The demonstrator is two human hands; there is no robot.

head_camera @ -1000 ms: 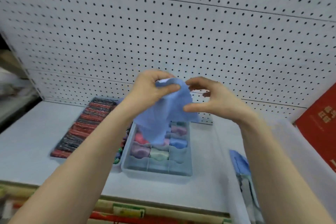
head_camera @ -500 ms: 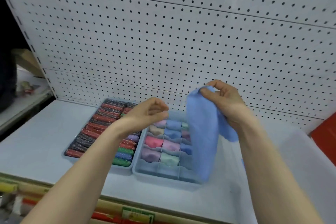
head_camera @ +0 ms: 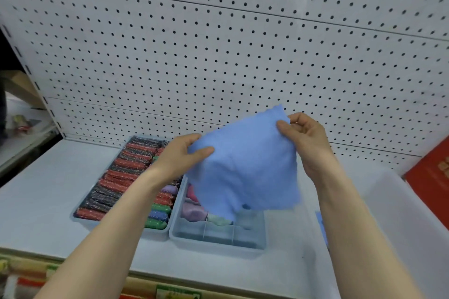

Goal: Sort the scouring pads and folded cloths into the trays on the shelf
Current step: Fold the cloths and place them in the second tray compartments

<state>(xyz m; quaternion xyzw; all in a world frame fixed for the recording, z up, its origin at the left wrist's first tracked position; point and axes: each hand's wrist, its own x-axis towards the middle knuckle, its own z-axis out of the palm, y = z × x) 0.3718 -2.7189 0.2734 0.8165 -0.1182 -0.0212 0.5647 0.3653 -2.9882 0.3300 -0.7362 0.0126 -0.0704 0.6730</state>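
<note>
Above the front half of the shelf (head_camera: 43, 204), over the divided tray (head_camera: 218, 240), a blue cloth (head_camera: 245, 167) hangs spread open in the air, touching nothing below as far as I can tell. Left hand (head_camera: 179, 155) pinches its left edge, thumb on the near face, fingers behind. Right hand (head_camera: 303, 133) pinches the upper right corner between thumb and curled fingers. Cloth is unfolded, so the step in hand is judged to be folding it before it goes in. To do it well: keep both pinches at the top edge, level the two corners, bring them together so edges match, then fold again until it is small enough for one cell. The divided tray sits near the front edge of the shelf, its front row of cells looks empty, rows behind hold folded cloths (head_camera: 194, 211) in pink, purple, pale green. Aim for a front cell. The tray of scouring pads (head_camera: 126, 177) lies just beside it on the left, touching or nearly; keep the cloth out of that one. Another blue piece (head_camera: 322, 226) lies at the right, partly hidden by the arm, cannot tell what.
</note>
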